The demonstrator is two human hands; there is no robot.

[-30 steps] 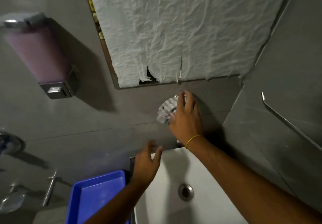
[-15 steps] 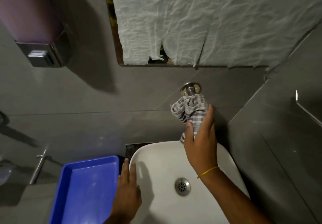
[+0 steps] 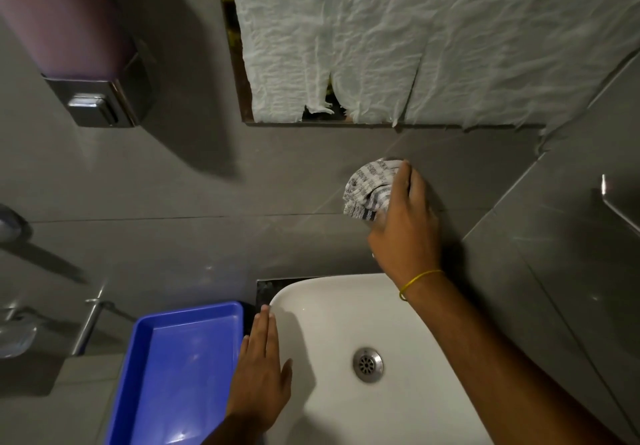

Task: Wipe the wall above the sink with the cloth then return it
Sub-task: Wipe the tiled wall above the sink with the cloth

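The person's right hand [image 3: 403, 237] presses a bunched grey-and-white checked cloth [image 3: 369, 190] against the grey tiled wall [image 3: 242, 185], fingers curled around it, above the white ceramic sink [image 3: 329, 392]. Their left hand [image 3: 259, 375] lies flat and empty, fingers outstretched, on the sink's rim beside a blue plastic tray [image 3: 173, 375].

This is a bathroom or washroom. A white sink [image 3: 346, 358] with a metal drain [image 3: 368, 364] sits against a wall [image 3: 207, 237] of large grey tiles, with a soap dispenser [image 3: 79, 46] fixed to the wall at the upper left and a mirror frame [image 3: 239, 64] above the sink, covered with crumpled white paper [image 3: 398, 29]. A blue tray [image 3: 180, 372] lies just beside the sink, and metal fittings [image 3: 86, 327] stick out of the wall at the far left.
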